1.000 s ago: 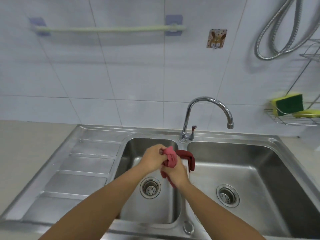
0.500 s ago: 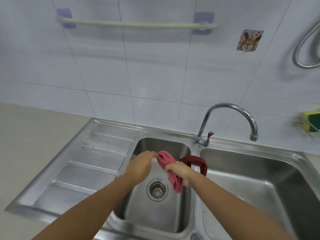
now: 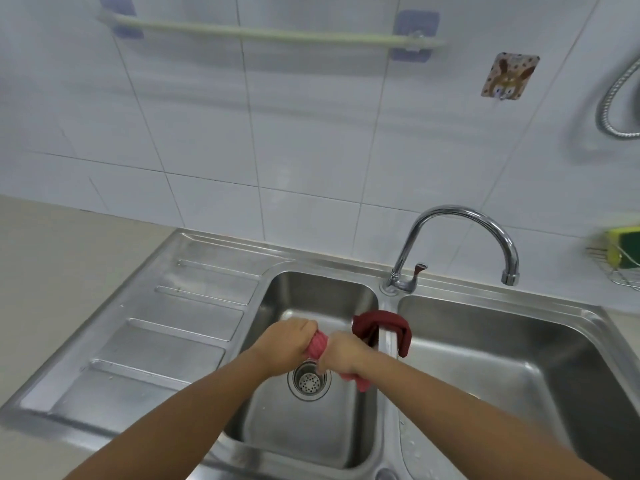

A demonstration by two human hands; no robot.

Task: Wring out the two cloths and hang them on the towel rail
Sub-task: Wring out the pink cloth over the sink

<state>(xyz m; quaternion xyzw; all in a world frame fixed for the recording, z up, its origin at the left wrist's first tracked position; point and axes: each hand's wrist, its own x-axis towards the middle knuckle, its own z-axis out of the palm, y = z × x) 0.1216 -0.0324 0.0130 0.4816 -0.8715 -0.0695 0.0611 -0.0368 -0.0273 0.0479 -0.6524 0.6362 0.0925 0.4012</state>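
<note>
While my two hands meet over the left basin, the pink cloth (image 3: pixel 318 345) sits bunched between them. My left hand (image 3: pixel 284 342) is clenched around its upper end, and my right hand (image 3: pixel 341 355) is clenched around the lower part, with a short tail of cloth poking out below the right fist. Both fists are close together, nearly touching, directly above the round drain strainer (image 3: pixel 309 380). Just beyond my right hand, the dark red cloth (image 3: pixel 382 323) lies draped over the divider between the two basins, its ends hanging down either side. The steel sink (image 3: pixel 166 337) has a ribbed draining board on the left, and a curved tap (image 3: pixel 460 237) stands behind the divider. On the tiled wall above, the pale towel rail (image 3: pixel 270 34) is bare. A yellow and green sponge (image 3: pixel 623 245) sits in a wire rack at the far right. The desk (image 3: pixel 69 258) lies left of the sink.
</note>
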